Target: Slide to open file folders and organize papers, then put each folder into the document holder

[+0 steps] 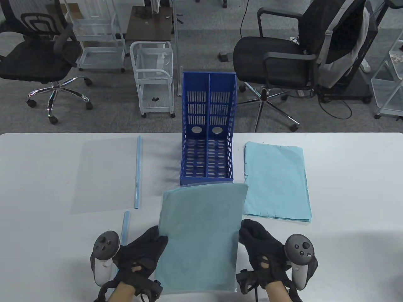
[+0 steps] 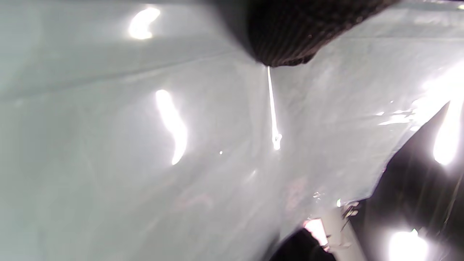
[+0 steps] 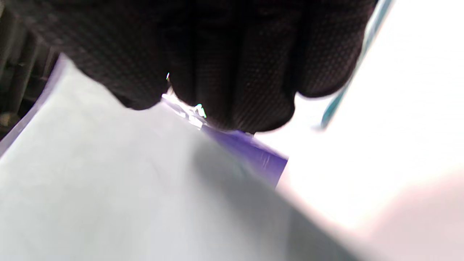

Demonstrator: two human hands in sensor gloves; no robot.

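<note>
Pale teal paper inside a clear folder [image 1: 200, 236] is held up over the near edge of the white table [image 1: 41, 239], gripped at its two side edges. The left hand [image 1: 138, 258] is curled round the edge at nine o'clock, the right hand [image 1: 263, 248] round the edge at three o'clock; in the right wrist view the gloved fingers [image 3: 232, 72] are seen folded over the sheet's border. The blue document holder [image 1: 207, 132] stands at twelve o'clock of the folder, just beyond its far edge, both compartments apparently empty. A second stack of teal paper [image 1: 277, 182] lies at two o'clock, an empty clear cover [image 1: 104, 176] and a pale blue slide bar [image 1: 138, 173] at ten o'clock, and another slide bar [image 1: 126, 225] just beside the left hand.

The step in hand is judged to be squaring the sheets within the cover. It would best be done with the grip kept light and even on both sides, the lower edge tapped on the table, and the spine edge left free so that a bar can be slid on.
</note>
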